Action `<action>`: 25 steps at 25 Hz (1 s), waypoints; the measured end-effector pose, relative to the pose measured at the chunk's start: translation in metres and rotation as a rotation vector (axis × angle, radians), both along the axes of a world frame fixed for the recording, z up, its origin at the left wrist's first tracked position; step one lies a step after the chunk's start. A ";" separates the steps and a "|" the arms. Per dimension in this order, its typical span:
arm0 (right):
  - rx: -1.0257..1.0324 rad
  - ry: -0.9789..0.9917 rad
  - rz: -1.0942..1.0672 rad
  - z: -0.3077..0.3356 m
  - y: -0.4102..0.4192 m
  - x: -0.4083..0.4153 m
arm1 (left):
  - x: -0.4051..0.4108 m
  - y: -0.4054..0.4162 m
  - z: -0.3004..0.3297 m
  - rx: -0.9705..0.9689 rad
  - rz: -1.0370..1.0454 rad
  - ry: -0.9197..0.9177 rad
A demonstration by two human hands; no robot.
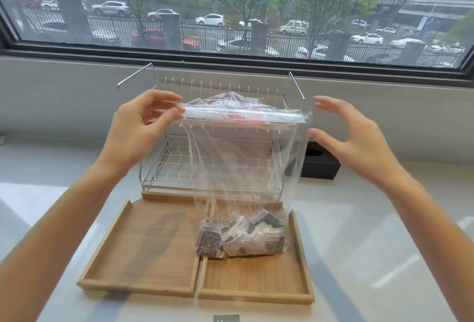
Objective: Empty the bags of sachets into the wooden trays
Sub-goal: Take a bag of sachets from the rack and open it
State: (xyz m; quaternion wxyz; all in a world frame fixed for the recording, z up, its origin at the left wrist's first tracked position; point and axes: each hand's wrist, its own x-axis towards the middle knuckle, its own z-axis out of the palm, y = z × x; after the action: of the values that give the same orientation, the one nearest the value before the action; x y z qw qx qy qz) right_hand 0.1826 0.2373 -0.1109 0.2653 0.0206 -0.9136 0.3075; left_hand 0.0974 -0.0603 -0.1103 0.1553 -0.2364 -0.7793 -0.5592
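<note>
clear bag (246,157) hangs over wooden trays (143,249), sachets (243,237) at bottom. left hand (133,131) grip pinched on zip corner; right hand (351,142) spread, just beside other corner. pinch both corners, peel seal evenly, then invert low over right tray.

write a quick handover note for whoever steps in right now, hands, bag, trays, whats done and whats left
Left hand: pinching the left end of the clear bag at its zip strip.
Right hand: open, beside the bag's right end, not gripping.
Sachets: all still bunched at the bag's bottom, hanging over the right wooden tray.
Left wooden tray: bare.
Another bag sits on the wire rack behind.
Done: nothing emptied yet. Left: open the bag, tip out, repeat.
</note>
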 end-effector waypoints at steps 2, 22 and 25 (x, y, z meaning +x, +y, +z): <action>-0.265 -0.050 -0.083 -0.040 0.010 0.005 | 0.002 0.001 -0.017 0.146 -0.034 -0.073; -0.227 -0.579 -0.154 -0.251 -0.035 0.010 | 0.049 0.041 -0.259 -0.577 0.123 -0.404; -0.346 -0.582 -0.284 -0.242 -0.039 0.018 | 0.050 0.038 -0.248 -0.444 0.097 -0.398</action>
State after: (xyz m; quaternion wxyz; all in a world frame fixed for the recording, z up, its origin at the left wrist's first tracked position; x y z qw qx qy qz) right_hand 0.2005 0.1986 -0.3530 0.0337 -0.2400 -0.8791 0.4104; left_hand 0.1470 -0.0223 -0.3582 -0.0295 -0.1128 -0.9079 -0.4026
